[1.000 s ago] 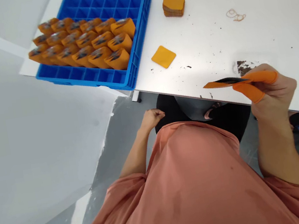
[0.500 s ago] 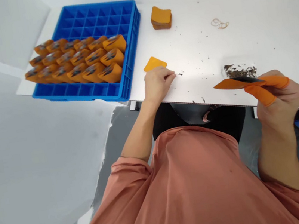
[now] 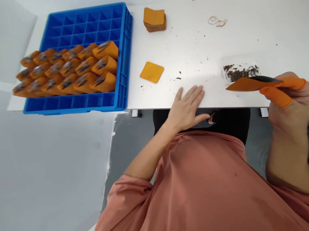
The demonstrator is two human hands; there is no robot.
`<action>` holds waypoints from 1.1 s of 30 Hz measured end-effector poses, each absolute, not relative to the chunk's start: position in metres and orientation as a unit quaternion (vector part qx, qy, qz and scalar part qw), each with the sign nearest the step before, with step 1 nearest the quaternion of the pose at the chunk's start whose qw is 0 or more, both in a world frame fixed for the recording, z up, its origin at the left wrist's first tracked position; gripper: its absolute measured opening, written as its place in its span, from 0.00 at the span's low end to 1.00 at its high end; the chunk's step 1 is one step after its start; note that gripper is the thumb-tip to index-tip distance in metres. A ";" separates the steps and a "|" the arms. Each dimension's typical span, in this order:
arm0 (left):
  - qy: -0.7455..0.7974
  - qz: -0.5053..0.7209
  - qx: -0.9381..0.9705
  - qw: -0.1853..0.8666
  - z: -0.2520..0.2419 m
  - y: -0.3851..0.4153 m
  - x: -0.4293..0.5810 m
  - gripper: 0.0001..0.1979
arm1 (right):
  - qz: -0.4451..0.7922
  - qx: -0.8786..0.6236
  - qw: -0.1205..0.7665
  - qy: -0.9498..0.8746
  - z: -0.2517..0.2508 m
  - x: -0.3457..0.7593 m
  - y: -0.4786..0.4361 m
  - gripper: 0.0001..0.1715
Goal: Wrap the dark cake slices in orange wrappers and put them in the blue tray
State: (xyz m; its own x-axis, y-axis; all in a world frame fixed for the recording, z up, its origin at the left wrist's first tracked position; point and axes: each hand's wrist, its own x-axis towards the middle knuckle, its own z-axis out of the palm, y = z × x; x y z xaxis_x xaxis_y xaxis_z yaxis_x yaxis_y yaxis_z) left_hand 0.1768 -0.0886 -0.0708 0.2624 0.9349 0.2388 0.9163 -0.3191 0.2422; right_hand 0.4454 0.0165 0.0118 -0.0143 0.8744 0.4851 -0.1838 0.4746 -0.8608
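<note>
My right hand (image 3: 289,98), with orange finger cots on two fingers, pinches an open orange paper envelope (image 3: 245,84) at the white table's (image 3: 261,32) near edge. Just beyond the envelope lies a small pile of dark crumbs (image 3: 240,71). My left hand (image 3: 187,107) is flat at the table's near edge, fingers stretched out, holding nothing. A single flat orange envelope (image 3: 151,72) lies on the table to the left of it.
A blue gridded tray (image 3: 80,18) sits at the table's left end, with several filled orange envelopes (image 3: 71,70) standing in its near compartments. A stack of empty orange envelopes (image 3: 154,18) and rubber bands (image 3: 217,21) lie farther back. Dark crumbs are scattered about.
My left hand rose from my lap to the table beside the flat envelope, then slid right along the near edge and opened flat. The right hand kept holding its envelope.
</note>
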 end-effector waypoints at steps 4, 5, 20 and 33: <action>0.635 0.244 0.733 0.000 -0.050 -0.056 0.122 0.42 | 0.414 -0.309 0.637 -0.572 0.014 0.449 0.014 0.16; 0.647 0.271 0.713 -0.010 -0.044 -0.055 0.109 0.37 | 0.415 -0.309 0.636 -0.572 0.014 0.451 0.013 0.16; 0.553 0.530 0.622 0.164 0.002 -0.101 0.158 0.12 | 0.475 -0.293 0.519 -0.648 0.008 0.418 -0.004 0.09; 0.489 0.540 0.677 0.109 0.019 -0.102 0.171 0.04 | 0.353 -0.278 0.482 -0.752 0.015 0.394 -0.014 0.09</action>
